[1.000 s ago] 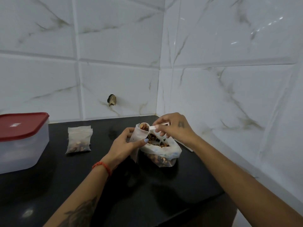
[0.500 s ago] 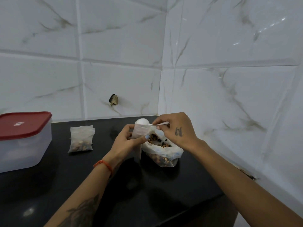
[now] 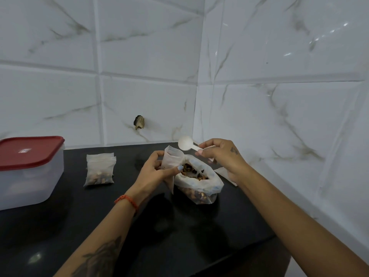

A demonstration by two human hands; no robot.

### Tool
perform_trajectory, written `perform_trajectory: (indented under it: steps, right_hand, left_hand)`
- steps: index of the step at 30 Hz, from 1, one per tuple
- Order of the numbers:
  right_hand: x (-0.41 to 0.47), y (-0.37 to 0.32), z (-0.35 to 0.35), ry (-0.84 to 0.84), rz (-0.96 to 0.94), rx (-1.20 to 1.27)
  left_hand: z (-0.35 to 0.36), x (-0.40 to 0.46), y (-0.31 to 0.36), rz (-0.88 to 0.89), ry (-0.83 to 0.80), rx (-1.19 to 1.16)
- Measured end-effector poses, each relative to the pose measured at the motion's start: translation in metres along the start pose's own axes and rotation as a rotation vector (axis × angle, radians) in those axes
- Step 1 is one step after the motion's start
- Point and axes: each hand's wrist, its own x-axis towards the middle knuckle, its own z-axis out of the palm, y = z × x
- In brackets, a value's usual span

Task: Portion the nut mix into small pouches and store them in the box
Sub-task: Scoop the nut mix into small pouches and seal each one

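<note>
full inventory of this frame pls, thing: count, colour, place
box: 1, clear with red lid, lid on, counter far left
filled pouches: a small stack, count unclear, translucent, right of box
open pouch: 1, translucent, held above counter
nut bag: 1, translucent, brown mix inside, open, centre
spoon: 1, white, above open pouch
spare pouches: count unclear, white, behind right wrist
counter: 1, black
wall: white marble tiles
left hand: grip on open pouch
right hand: pinches spoon handle
</note>
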Motion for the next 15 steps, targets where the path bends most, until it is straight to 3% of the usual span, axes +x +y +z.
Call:
perform_trajectory:
  steps: [3,10,12,15]
  right_hand:
    - [0.007,0.017,-0.006,0.031,0.116,-0.092]
    - [0.003,0.031,-0.006,-0.003,0.079,-0.713]
    - [-0.003,0.022,-0.001,0.076,-0.114,-0.703]
    - [-0.016,0.001,0.018,0.094,-0.331,-0.426]
  left_hand:
    - [0.001,0.000,0.001,0.002,0.004,-0.008]
    - [0.000,0.001,0.000,0.002,0.043,-0.005]
    - [0.001,0.000,0.000,0.000,0.053,-0.001]
    - [0.000,0.001,0.000,0.002,0.100,0.033]
